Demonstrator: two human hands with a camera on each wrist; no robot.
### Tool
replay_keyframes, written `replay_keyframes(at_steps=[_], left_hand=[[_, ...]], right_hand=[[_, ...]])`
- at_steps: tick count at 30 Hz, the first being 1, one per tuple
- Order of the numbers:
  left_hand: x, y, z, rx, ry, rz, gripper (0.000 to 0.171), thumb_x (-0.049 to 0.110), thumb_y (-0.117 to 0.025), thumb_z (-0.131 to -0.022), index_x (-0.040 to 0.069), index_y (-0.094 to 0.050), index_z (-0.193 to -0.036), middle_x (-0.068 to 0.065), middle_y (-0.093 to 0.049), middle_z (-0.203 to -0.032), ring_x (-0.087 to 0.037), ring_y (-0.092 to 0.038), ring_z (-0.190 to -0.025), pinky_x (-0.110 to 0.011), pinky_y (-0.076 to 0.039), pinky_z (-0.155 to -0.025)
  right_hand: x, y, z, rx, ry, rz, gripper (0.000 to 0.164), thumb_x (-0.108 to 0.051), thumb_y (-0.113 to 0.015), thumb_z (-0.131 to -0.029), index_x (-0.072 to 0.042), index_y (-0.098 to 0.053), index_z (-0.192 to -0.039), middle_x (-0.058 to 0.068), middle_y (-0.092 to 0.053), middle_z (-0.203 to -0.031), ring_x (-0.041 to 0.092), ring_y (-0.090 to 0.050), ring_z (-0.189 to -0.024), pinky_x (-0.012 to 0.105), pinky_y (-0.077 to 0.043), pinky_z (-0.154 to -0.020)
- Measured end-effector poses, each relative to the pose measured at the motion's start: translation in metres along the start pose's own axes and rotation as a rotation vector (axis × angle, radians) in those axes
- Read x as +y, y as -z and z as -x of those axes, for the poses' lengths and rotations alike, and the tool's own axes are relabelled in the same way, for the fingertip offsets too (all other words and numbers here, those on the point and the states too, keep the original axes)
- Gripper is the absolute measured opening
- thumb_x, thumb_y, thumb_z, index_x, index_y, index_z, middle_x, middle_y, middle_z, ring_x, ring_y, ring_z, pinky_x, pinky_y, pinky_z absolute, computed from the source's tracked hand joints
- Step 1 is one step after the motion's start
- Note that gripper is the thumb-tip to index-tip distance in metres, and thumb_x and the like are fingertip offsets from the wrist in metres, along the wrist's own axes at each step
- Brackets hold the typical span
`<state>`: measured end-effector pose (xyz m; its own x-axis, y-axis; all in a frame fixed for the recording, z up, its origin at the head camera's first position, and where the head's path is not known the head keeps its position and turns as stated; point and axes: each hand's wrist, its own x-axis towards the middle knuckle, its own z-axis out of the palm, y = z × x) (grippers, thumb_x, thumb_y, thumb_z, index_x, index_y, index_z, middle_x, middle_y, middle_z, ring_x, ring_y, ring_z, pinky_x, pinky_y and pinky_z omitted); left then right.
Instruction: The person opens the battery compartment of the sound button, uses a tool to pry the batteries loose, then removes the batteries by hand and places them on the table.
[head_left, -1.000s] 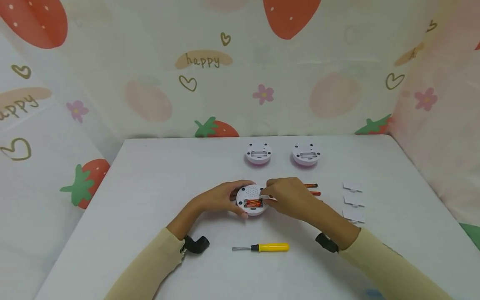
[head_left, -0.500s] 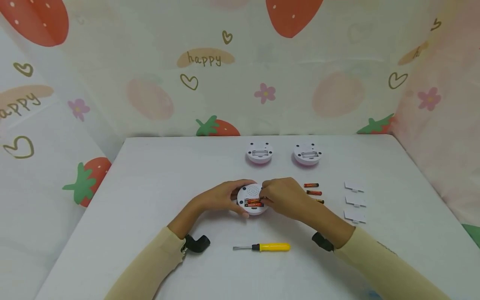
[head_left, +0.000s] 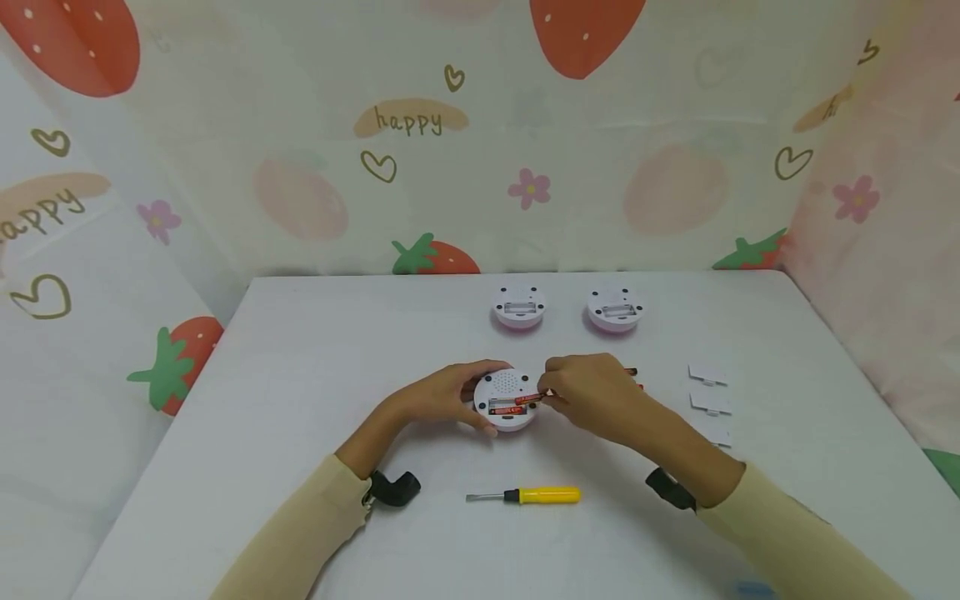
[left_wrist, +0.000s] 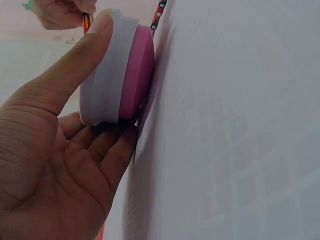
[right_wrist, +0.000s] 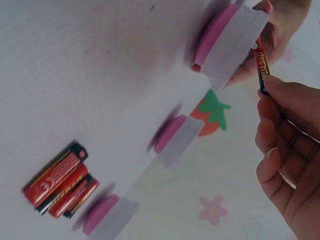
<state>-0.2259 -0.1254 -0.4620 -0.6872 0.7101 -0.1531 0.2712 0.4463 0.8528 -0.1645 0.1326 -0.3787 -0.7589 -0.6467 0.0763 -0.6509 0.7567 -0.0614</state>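
My left hand holds a round white-and-pink battery device at its left side, thumb and fingers round the rim. Its white side with speaker holes faces up, and the pink side is on the table. One battery lies in the lower part of its open compartment. My right hand pinches a second red-and-black battery by one end between thumb and index finger. That battery slants over the compartment's right end; whether its far tip touches the device is unclear.
Two similar devices with open compartments stand at the back. Several loose batteries lie to the right, partly behind my right hand in the head view. Three white covers lie farther right. A yellow-handled screwdriver is in front.
Two batteries lay together in the compartment earlier; now the upper one is raised at its right end and partly out, in my right fingers. My right hand moved slightly right; the left stayed.
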Motion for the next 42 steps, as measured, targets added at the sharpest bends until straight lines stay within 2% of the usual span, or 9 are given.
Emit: replay_keyframes(at_steps=[5,9,17,24,34,39,42], left_hand=[[0.001,0.001,0.001,0.009,0.010,-0.002,0.092,0.027,-0.091,-0.077,0.023,-0.042,-0.154,0.004,-0.047,-0.152,-0.014,-0.050,-0.131,-0.033,-0.039,-0.114],[0.000,0.001,0.001,0.001,0.010,0.002,0.093,0.029,-0.092,-0.076,0.022,-0.042,-0.154,0.003,-0.047,-0.152,-0.014,-0.049,-0.133,-0.033,-0.039,-0.114],[-0.002,0.000,0.002,0.020,0.000,-0.043,0.093,0.029,-0.091,-0.077,0.022,-0.041,-0.155,0.002,-0.047,-0.152,-0.015,-0.048,-0.133,-0.035,-0.037,-0.116],[0.000,0.001,0.002,0.015,0.005,-0.046,0.093,0.029,-0.091,-0.077,0.025,-0.041,-0.155,0.004,-0.046,-0.153,-0.014,-0.048,-0.133,-0.033,-0.036,-0.116],[-0.004,-0.002,0.001,-0.007,0.005,-0.029,0.093,0.029,-0.091,-0.077,0.023,-0.040,-0.155,0.003,-0.046,-0.153,-0.015,-0.049,-0.132,-0.034,-0.038,-0.115],[-0.003,0.000,0.001,0.006,0.010,-0.037,0.093,0.028,-0.091,-0.077,0.024,-0.041,-0.155,0.004,-0.047,-0.151,-0.013,-0.049,-0.132,-0.033,-0.038,-0.115],[-0.001,0.001,0.001,0.003,0.012,-0.027,0.092,0.028,-0.091,-0.077,0.023,-0.042,-0.154,0.004,-0.047,-0.152,-0.014,-0.048,-0.134,-0.033,-0.037,-0.115]], right_hand=[[0.009,0.002,0.014,0.042,-0.019,-0.009,0.015,-0.019,-0.085,-0.084,-0.019,-0.081,-0.098,-0.006,-0.070,-0.087,0.008,-0.059,-0.068,0.017,-0.047,-0.058],[0.016,0.004,0.026,0.039,-0.034,-0.009,0.014,-0.019,-0.086,-0.083,-0.019,-0.080,-0.096,-0.008,-0.069,-0.084,0.007,-0.058,-0.066,0.018,-0.047,-0.058],[0.034,0.011,0.046,0.102,-0.051,-0.025,0.014,-0.014,-0.087,-0.080,-0.018,-0.078,-0.091,-0.012,-0.064,-0.077,0.004,-0.055,-0.064,0.020,-0.045,-0.055],[0.045,0.013,0.064,0.104,-0.100,-0.048,0.017,-0.015,-0.088,-0.079,-0.017,-0.078,-0.092,-0.010,-0.066,-0.078,0.003,-0.050,-0.061,0.021,-0.040,-0.052],[0.057,-0.007,0.086,0.100,-0.127,-0.036,0.015,-0.016,-0.088,-0.079,-0.019,-0.077,-0.089,-0.015,-0.062,-0.074,0.002,-0.045,-0.059,0.020,-0.037,-0.049],[0.063,-0.013,0.091,0.114,-0.116,-0.021,0.015,-0.014,-0.089,-0.078,-0.019,-0.077,-0.087,-0.015,-0.060,-0.072,0.002,-0.046,-0.060,0.021,-0.039,-0.050],[0.065,-0.015,0.092,0.086,-0.127,-0.010,0.015,-0.014,-0.089,-0.078,-0.018,-0.078,-0.087,-0.013,-0.062,-0.072,0.003,-0.046,-0.060,0.021,-0.040,-0.052]])
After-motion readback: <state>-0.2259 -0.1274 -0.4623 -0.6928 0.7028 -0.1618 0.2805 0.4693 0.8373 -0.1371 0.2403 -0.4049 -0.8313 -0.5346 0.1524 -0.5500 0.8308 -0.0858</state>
